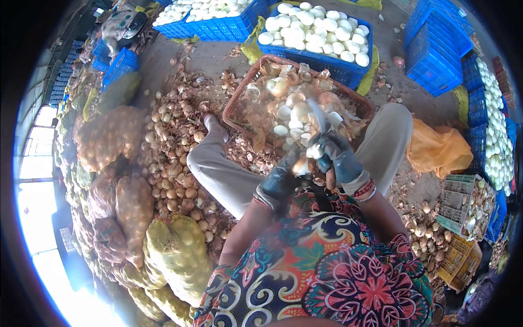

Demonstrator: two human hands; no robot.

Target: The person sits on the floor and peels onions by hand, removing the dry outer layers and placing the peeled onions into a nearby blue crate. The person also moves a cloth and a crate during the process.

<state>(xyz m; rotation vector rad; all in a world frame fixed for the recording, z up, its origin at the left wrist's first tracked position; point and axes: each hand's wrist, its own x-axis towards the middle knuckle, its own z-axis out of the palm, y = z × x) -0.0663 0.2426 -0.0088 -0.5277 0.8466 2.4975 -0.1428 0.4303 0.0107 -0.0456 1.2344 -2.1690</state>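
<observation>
My right hand (337, 157), in a dark blue-green coated glove, grips a knife (318, 116). Its blade points away from me, blurred, and the brown handle end shows below the fist. A pale onion piece (314, 151) shows at the fingers of that hand. My left hand (282, 175), gloved alike, holds a partly peeled onion (301, 166) close to my lap, with its fingers partly hidden. Just beyond both hands, between my legs, stands a reddish plastic crate (238, 93) holding loose skins, peeled onions and unpeeled onions.
A blue crate (318, 67) heaped with peeled onions stands behind the reddish one. Unpeeled onions (175, 180) and skins cover the floor at left, beside filled mesh sacks (177, 249). Stacked blue crates (435, 57) and an orange sack (439, 149) are at right. Another person (120, 26) bends at far left.
</observation>
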